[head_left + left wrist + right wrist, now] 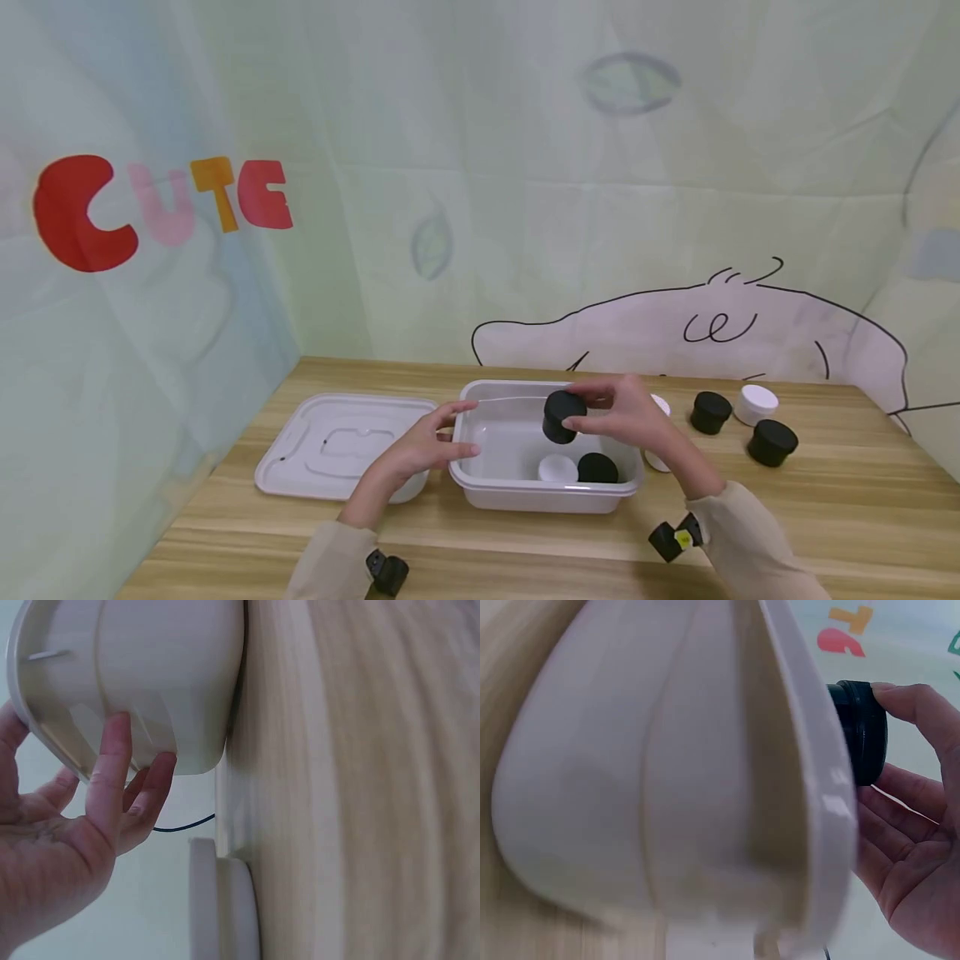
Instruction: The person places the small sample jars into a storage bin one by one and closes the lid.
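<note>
One black jar (pixel 564 417) is pinched by right fingers (pixel 600 388), one box (pixel 540 500) touched by spread left fingers (pixel 111 761). Two jars (pixel 558 469) are held inside, three jars (pixel 772 443) toward the table's (pixel 840 508) right edge.

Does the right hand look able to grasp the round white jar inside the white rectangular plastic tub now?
Probably not: the right hand pinches a black cylindrical jar, though the open tub leaves the white jar exposed.

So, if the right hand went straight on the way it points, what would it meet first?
Likely the left hand, at the left side of the white box: the right hand points leftward across its open top, black jar leading. Depth is unclear, so the white box could come first.
</note>
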`<state>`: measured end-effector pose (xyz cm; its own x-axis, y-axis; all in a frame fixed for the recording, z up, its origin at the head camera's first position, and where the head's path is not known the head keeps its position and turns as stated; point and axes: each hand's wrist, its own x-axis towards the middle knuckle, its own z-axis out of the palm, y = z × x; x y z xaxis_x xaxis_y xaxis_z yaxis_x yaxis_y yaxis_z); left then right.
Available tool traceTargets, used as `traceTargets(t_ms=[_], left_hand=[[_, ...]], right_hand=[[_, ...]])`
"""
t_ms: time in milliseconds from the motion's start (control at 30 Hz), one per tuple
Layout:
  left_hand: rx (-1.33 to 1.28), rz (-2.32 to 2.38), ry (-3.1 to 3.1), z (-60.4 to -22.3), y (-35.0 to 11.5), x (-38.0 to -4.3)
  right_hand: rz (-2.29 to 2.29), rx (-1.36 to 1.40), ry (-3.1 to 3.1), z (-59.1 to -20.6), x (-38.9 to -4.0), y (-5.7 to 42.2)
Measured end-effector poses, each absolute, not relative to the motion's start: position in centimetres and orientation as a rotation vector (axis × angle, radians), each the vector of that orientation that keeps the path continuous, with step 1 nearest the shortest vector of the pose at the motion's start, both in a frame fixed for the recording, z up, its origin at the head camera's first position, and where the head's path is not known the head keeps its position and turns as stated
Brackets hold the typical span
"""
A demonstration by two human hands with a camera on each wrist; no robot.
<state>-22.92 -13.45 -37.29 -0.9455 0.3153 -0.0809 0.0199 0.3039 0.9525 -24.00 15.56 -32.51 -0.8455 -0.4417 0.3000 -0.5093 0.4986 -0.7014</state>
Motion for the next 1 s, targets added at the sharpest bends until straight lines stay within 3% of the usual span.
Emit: traceTargets(t_ms=[1000], left_hand=[[0.315, 1.681, 2.322, -37.4, -13.4, -23.0]], right_hand=[[0.908, 1.201, -2.797, -35.7, -24.7, 10.0]])
